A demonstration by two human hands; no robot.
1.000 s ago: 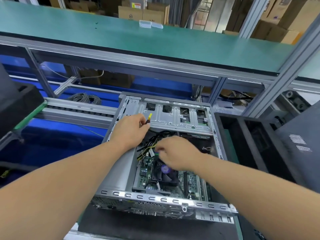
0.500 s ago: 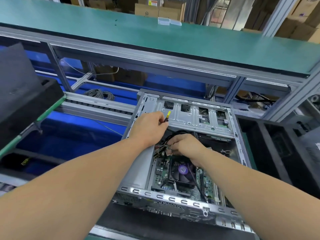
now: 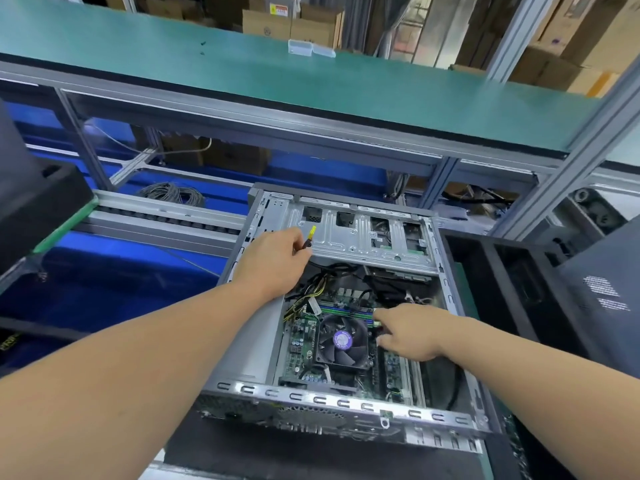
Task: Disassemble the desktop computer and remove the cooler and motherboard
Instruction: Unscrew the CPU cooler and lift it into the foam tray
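Observation:
The open grey computer case (image 3: 322,398) lies on its side in front of me. Inside it sits the green motherboard (image 3: 301,341), and on that the black cooler fan (image 3: 341,339) with a purple label. My left hand (image 3: 273,263) rests on the case's left wall and grips a small tool with a yellow tip (image 3: 311,234). My right hand (image 3: 408,332) reaches into the case just right of the cooler, fingers pointing left at the memory slots (image 3: 343,311); what they touch is hidden. Yellow and black cables (image 3: 311,292) run behind the cooler.
A silver drive cage (image 3: 360,233) fills the far part of the case. Black foam trays stand to the right (image 3: 519,289) and left (image 3: 34,199). A green shelf (image 3: 277,84) hangs overhead. A roller rail (image 3: 156,220) and coiled grey cable (image 3: 171,194) lie at the left.
My right hand has left the cable bundle behind the cooler and moved right and nearer, to the cooler's right side. The left hand stays on the case wall with the tool.

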